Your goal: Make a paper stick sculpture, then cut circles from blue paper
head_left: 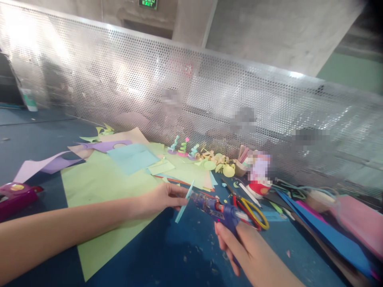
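Observation:
My right hand (236, 243) is wrapped round the handle of a blue glue gun (220, 211), whose nozzle points left. Between the fingertips of my left hand (170, 195) is a narrow light-blue paper strip (184, 205), tilted and seen nearly edge-on. The nozzle end is right beside the strip; whether they touch I cannot tell. Beneath my left forearm lies a large light-green paper sheet (104, 187). Scissors (254, 213) with red and yellow handles rest just behind the glue gun.
Small paper spirals (183, 148) stand near a perforated metal screen (134, 79). A pink tape dispenser (18, 197) is at the left edge. A red-and-white cup (259, 188), blue sheets (326, 231) and pink paper (362, 223) lie to the right, with paper scraps (221, 163) by the screen.

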The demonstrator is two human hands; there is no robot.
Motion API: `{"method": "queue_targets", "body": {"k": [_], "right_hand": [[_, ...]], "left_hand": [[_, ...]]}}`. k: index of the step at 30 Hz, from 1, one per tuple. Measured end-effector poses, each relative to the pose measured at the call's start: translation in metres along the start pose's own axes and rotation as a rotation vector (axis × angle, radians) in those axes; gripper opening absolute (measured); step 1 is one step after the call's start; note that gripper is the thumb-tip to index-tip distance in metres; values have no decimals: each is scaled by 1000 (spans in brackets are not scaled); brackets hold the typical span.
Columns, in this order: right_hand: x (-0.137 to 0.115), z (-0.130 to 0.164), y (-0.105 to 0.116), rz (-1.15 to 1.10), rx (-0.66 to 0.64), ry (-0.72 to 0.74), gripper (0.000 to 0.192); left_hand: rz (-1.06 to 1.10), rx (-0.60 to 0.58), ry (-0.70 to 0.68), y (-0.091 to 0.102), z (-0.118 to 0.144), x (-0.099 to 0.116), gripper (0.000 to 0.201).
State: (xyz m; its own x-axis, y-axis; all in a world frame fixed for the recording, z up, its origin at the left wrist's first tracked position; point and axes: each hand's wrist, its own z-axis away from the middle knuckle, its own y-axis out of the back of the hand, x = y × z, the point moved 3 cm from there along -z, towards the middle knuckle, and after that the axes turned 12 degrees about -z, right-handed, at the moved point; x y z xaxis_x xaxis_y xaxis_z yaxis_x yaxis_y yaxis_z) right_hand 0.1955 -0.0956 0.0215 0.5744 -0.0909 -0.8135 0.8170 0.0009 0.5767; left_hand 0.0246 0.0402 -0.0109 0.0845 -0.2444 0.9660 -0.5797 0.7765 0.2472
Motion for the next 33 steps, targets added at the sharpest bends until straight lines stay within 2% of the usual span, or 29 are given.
{"method": "queue_targets", "body": {"k": [7,12,21,33], "right_hand": [[-10,7,-3,8,5,-27,44],[-8,11,-4,-18,-3,-49,43],[-11,15,-6,-11,-18,-85,44],[-10,24,-5,78,25,-20,41]], "left_hand": [[64,-5,20,-1,2,3,30],[108,20,27,-1,1,1,28],[135,44,85,0,0,0,35],[146,43,77,1,0,-1,34]]}}
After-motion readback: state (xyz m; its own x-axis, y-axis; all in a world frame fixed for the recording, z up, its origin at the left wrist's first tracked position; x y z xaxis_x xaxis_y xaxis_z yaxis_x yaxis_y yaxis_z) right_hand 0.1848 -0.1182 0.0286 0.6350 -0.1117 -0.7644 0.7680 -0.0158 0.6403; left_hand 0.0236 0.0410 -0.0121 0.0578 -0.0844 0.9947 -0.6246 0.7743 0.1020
